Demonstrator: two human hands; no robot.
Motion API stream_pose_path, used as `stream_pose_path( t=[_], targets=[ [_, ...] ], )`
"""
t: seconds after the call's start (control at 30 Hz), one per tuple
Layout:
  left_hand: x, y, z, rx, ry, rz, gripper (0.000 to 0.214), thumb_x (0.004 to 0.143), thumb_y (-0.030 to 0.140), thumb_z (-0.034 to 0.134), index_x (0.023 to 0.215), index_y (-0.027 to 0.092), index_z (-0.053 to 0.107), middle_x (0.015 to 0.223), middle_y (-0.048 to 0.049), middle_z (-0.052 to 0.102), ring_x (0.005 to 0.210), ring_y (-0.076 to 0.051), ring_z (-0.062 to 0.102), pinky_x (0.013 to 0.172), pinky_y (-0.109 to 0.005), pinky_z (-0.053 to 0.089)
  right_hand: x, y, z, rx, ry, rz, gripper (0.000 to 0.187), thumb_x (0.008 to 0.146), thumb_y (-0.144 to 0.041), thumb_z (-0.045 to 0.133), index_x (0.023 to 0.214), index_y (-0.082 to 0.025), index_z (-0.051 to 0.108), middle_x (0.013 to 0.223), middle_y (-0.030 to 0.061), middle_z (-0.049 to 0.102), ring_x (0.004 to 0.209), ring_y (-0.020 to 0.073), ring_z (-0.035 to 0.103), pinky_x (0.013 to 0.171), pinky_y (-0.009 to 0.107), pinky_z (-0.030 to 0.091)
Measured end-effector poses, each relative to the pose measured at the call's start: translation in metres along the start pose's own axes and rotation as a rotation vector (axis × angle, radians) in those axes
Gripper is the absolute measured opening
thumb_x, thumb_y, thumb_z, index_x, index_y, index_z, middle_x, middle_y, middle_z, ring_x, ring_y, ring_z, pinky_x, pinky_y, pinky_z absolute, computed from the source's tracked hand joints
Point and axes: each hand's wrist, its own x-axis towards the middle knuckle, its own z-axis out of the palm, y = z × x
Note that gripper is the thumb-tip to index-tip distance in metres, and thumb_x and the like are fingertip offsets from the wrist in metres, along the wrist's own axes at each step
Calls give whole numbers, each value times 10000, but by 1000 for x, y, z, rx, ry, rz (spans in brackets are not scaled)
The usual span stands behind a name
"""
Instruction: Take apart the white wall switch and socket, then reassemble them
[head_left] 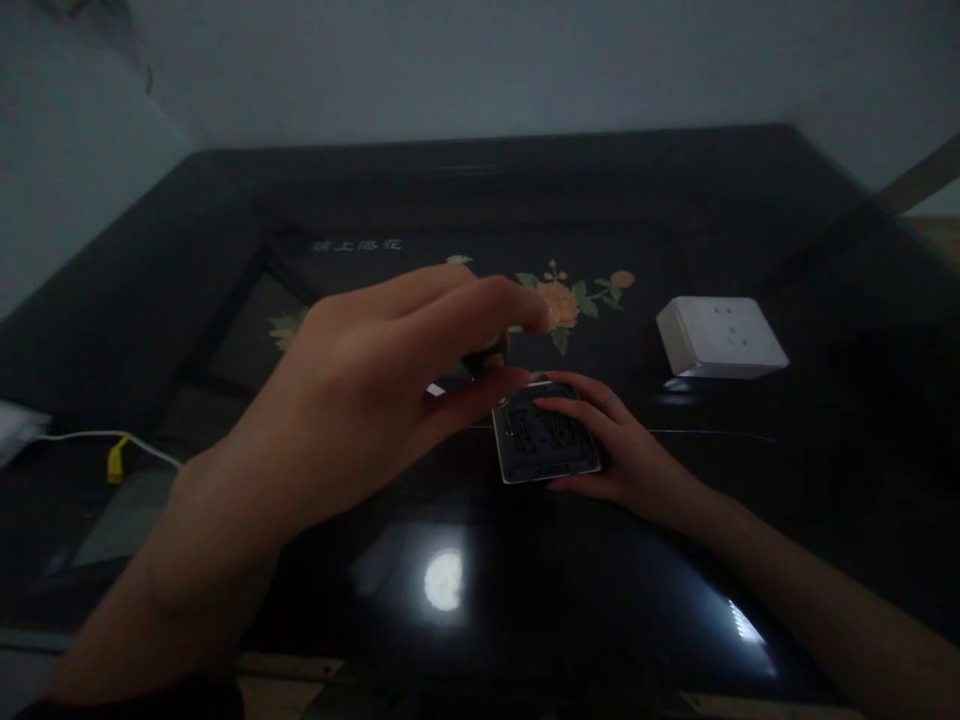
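Note:
My left hand is raised in front of me, its fingers pinched round the dark, rounded handle of what looks like a screwdriver. Most of that tool is hidden behind the fingers. Just to the right, a wall socket panel lies with its black back side up, a thin white rim round it. Gripping that panel from its right side is my right hand, with fingers along the top and over the back and the thumb at the lower edge. One finger carries a ring.
A white socket box stands on the right of the glossy black table, which has painted flowers. On the left, a white cable with a yellow tag runs from a white object. Walls border the back and left.

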Motion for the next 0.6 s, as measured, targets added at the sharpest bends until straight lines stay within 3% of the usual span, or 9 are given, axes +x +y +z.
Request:
stream_pose_path(
  t=[0.13,0.2,0.3,0.43,0.6],
  targets=[
    [-2,0,-8,-125,-141,-42,424,954,234,569,1372,223,496,1183,-17,693,934,-162,703,840,-293,566,0,0,1,7,8,6,710,805,-409,757,1427,-350,419,1548,111,343,1406,350,396,1107,602,403],
    [-4,0,-12,-192,-202,-76,512,967,209,546,1457,271,413,1226,12,687,986,-151,705,872,-271,569,0,0,1,11,8,14,709,802,-409,760,1425,-341,429,1551,114,344,1409,353,394,1112,595,399],
    [-4,2,-9,-192,-115,-77,391,944,265,636,1322,243,539,1091,35,709,900,-127,713,793,-217,571,0,1,1,13,-3,11,694,808,-404,757,1418,-309,441,1548,135,342,1417,350,383,1117,573,402],
    [0,4,-1,-15,1,11,227,917,283,682,1098,157,631,918,16,683,771,-113,672,668,-212,512,0,1,1,10,13,-6,698,808,-408,756,1419,-309,433,1544,138,343,1412,350,387,1114,582,405],
    [0,5,-11,-138,-142,-8,442,958,223,580,1390,180,496,1084,1,698,900,-131,690,753,-212,549,0,0,1,2,8,2,700,804,-405,761,1414,-325,426,1541,125,341,1416,345,382,1114,596,403]
  ],
)
